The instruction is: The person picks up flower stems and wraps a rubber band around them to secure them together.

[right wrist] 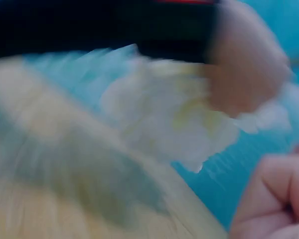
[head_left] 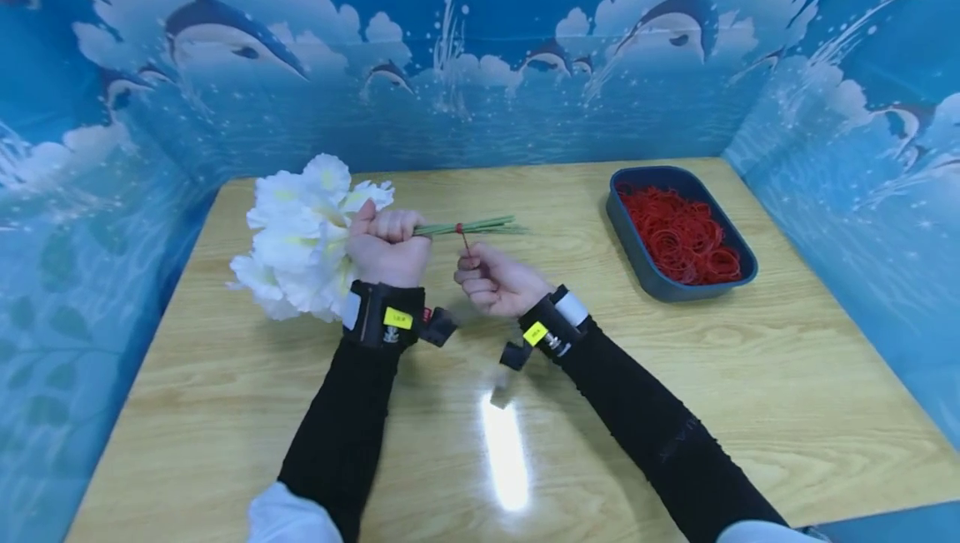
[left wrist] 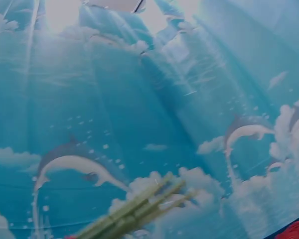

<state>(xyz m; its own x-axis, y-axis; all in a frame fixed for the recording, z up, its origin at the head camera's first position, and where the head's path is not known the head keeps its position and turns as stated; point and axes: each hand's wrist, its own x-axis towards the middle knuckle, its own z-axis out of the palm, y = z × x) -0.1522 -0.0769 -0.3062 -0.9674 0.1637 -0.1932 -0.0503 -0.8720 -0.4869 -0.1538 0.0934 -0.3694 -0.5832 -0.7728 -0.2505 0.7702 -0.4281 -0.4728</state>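
Note:
My left hand [head_left: 388, 245] grips a bunch of white artificial flowers [head_left: 296, 231] round its green stems [head_left: 487, 226], with the blooms on the left and the stem ends pointing right. A red rubber band [head_left: 460, 228] is around the stems, right of that hand. Below the stems, my right hand [head_left: 498, 278] pinches a stretched strand of this band and pulls it down toward me. In the left wrist view only the stem ends [left wrist: 134, 211] show, at the bottom. The right wrist view is blurred, with the flowers [right wrist: 164, 109] behind and curled right-hand fingers [right wrist: 271, 199] at the edge.
A dark blue plastic tub [head_left: 637, 247] full of red rubber bands [head_left: 675, 235] stands at the right rear of the wooden table [head_left: 600, 393]. Blue curtains [head_left: 480, 110] printed with dolphins surround the table at the back and sides.

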